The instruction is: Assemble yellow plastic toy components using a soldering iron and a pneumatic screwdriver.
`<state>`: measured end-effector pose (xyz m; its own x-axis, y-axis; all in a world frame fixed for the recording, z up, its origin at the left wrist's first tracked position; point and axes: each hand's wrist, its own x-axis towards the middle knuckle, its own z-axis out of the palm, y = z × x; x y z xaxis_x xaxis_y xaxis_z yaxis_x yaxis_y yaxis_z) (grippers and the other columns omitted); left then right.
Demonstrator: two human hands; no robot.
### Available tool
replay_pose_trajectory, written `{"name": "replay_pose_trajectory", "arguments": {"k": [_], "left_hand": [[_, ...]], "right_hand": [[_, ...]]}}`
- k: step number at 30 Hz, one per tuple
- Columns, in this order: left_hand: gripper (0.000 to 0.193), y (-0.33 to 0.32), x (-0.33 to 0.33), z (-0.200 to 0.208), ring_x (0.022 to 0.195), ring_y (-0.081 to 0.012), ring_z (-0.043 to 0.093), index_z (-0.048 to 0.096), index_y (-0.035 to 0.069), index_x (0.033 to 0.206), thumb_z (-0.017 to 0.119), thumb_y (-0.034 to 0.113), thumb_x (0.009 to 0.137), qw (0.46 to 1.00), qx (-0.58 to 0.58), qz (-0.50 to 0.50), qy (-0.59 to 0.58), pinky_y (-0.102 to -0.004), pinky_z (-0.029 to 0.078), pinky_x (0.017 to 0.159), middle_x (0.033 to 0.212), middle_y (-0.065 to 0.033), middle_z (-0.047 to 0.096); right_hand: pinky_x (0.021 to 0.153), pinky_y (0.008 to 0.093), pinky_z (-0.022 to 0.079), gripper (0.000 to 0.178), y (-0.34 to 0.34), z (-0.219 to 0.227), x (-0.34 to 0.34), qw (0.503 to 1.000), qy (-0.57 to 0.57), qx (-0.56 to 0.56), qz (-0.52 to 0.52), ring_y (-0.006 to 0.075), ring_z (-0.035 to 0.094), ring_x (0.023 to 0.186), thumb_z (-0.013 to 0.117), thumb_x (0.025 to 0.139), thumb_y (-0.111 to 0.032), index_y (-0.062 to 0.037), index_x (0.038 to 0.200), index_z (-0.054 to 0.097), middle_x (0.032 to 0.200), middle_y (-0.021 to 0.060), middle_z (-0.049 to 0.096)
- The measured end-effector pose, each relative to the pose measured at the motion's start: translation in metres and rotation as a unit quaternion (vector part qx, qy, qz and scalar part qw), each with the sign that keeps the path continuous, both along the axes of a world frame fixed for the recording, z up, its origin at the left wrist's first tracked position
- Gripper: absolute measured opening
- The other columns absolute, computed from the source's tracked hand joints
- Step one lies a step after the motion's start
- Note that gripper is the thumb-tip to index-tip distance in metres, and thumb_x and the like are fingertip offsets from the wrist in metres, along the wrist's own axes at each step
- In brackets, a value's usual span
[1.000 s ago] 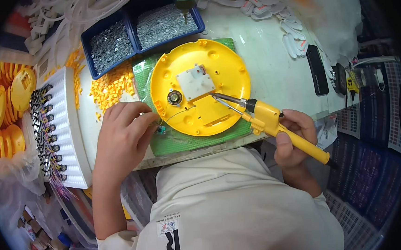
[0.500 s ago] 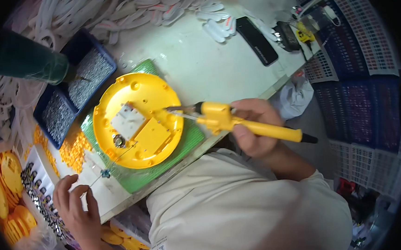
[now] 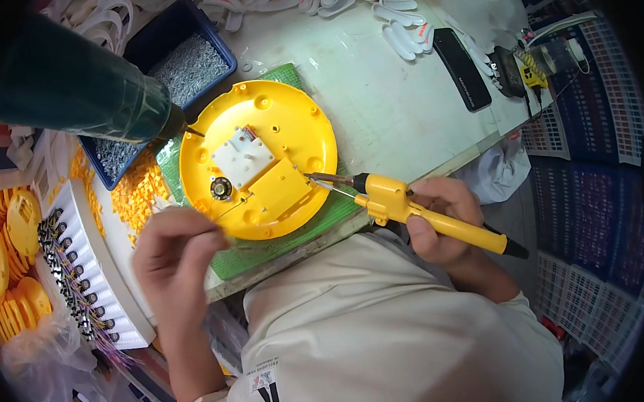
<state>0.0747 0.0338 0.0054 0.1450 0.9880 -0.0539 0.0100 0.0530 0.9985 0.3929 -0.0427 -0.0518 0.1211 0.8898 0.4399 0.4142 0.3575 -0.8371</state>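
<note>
A round yellow plastic housing lies hollow side up on a green mat. Inside it sit a white gearbox-like block, a raised yellow rectangular cover and a small round dark-and-silver part. My right hand is wrapped round a yellow soldering gun, whose tip reaches over the housing beside the cover's upper right corner. At the housing's lower left rim my left hand is curled, thumb and fingers pinched together. A thin wire runs toward those fingertips; what they pinch is hidden.
A dark green electric screwdriver hangs over a blue bin of screws. Small orange pieces lie alongside. Left stand a white tray of wired parts and stacked yellow discs. A black phone-like slab rests far right.
My left hand has moved right and up to the housing's rim, its fingers closing from spread to pinched. The whole view has shifted; the soldering gun still points at the housing.
</note>
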Motion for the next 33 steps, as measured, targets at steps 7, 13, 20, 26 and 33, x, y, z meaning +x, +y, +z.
{"name": "replay_pose_trajectory", "arguments": {"k": [7, 13, 20, 26, 33], "left_hand": [[0.017, 0.0, 0.053, -0.024, 0.08, -0.0284, 0.067, 0.073, 0.006, 0.097, 0.081, 0.001, 0.082, 0.89, 0.264, -0.098, 0.358, -0.0372, 0.053, 0.067, 0.089, -0.0092, 0.067], [0.017, -0.001, 0.06, -0.034, 0.087, -0.0265, 0.065, 0.071, 0.01, 0.096, 0.08, 0.007, 0.081, 0.848, 0.302, -0.093, 0.425, -0.0386, 0.048, 0.078, 0.092, -0.0064, 0.066], [0.019, 0.003, 0.065, -0.04, 0.096, -0.0233, 0.065, 0.069, 0.013, 0.097, 0.08, 0.012, 0.082, 0.815, 0.339, -0.081, 0.464, -0.0436, 0.041, 0.09, 0.098, -0.003, 0.067], [0.019, 0.004, 0.068, -0.04, 0.096, -0.022, 0.066, 0.069, 0.013, 0.097, 0.08, 0.012, 0.082, 0.81, 0.341, -0.076, 0.471, -0.0426, 0.04, 0.088, 0.099, -0.0025, 0.068], [0.019, 0.004, 0.067, -0.04, 0.096, -0.0216, 0.066, 0.069, 0.013, 0.096, 0.081, 0.013, 0.081, 0.816, 0.328, -0.07, 0.47, -0.0427, 0.039, 0.086, 0.098, -0.0023, 0.069]], "right_hand": [[0.063, 0.0286, 0.054, 0.037, -0.012, 0.008, 0.007, 0.997, -0.056, -0.003, 0.044, 0.0151, 0.063, 0.07, 0.076, 0.087, -0.017, 0.0005, 0.115, 0.058, 0.088, 0.0099, 0.066], [0.059, 0.0309, 0.051, 0.035, -0.009, 0.003, 0.007, 0.996, -0.073, 0.021, 0.048, 0.0174, 0.059, 0.065, 0.076, 0.088, -0.017, -0.0031, 0.112, 0.055, 0.085, 0.0101, 0.064], [0.063, 0.0281, 0.052, 0.043, -0.014, 0.009, 0.009, 0.993, -0.085, -0.021, 0.081, 0.0135, 0.061, 0.072, 0.071, 0.096, -0.02, 0.001, 0.126, 0.049, 0.089, 0.0121, 0.064], [0.061, 0.0271, 0.052, 0.044, -0.011, 0.009, 0.007, 0.993, -0.094, -0.01, 0.073, 0.0126, 0.062, 0.068, 0.072, 0.096, -0.023, 0.0019, 0.125, 0.051, 0.086, 0.0106, 0.065], [0.057, 0.0272, 0.05, 0.042, -0.007, 0.008, 0.008, 0.992, -0.083, 0.007, 0.091, 0.0115, 0.058, 0.064, 0.073, 0.094, -0.023, 0.0003, 0.122, 0.052, 0.087, 0.011, 0.066]]}}
